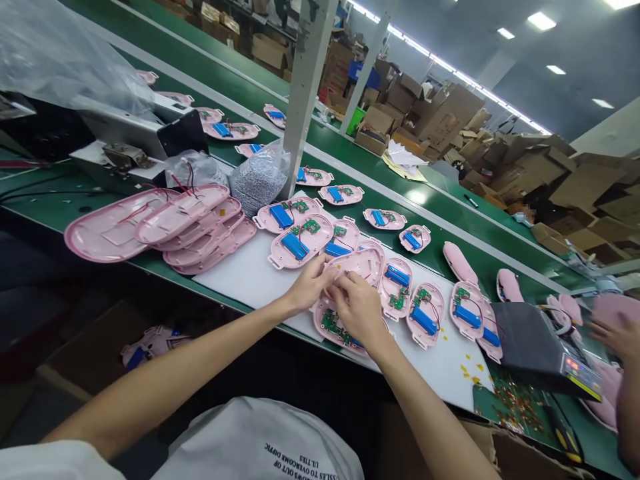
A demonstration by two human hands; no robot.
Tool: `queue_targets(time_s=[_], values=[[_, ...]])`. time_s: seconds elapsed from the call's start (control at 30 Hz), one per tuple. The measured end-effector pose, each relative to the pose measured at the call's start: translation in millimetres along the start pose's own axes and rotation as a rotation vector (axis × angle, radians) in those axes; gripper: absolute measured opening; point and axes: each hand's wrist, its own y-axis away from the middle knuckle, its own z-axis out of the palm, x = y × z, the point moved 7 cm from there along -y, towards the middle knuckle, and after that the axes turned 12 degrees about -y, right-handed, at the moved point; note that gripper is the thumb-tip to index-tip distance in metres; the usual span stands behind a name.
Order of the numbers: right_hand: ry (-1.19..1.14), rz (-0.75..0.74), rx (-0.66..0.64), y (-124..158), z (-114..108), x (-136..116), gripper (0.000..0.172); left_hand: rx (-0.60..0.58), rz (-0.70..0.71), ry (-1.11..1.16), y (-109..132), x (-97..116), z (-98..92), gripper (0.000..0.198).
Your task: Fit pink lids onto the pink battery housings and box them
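Observation:
My left hand (311, 285) is closed on the left edge of a pink shell (367, 265), held tilted above the white mat (227, 280). The fingers of my right hand (356, 303) are bent together over the inside of the same shell; anything small between them is hidden. Directly below lies another pink shell with a green board (333, 325), partly covered by my right hand. Around them on the mat are several open pink shells with blue batteries (295, 245) and green boards. Stacked at the left are several pink shells (183, 217) with red wires.
A grey device with a lit display (533, 340) stands at the right, beside a screwdriver (567, 433) and small scattered parts. Another person's hand (617, 333) is at the right edge. A metal post (305, 87) rises behind the mat. A bag of screws (260, 175) sits against it.

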Motion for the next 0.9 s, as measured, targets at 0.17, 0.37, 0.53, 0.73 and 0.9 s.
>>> queue_targets(time_s=[0.17,0.37,0.53,0.73,0.9], values=[[0.162,0.068,0.087,-3,3,4,0.024,-0.050,-0.074,0.123,11,-1,4.1,0.027],[-0.055,0.280,0.162,9,-37,32,0.039,-0.059,0.033,-0.036,10,0,-0.7,0.046],[0.137,-0.048,0.289,39,-98,10,0.043,-0.248,0.182,-0.392,22,8,-4.1,0.028],[0.326,-0.113,-0.272,66,-17,1,0.089,-0.749,0.481,-0.812,47,37,1.7,0.061],[0.332,-0.086,-0.254,53,3,19,0.091,-0.816,0.654,-0.996,20,91,14.5,0.054]])
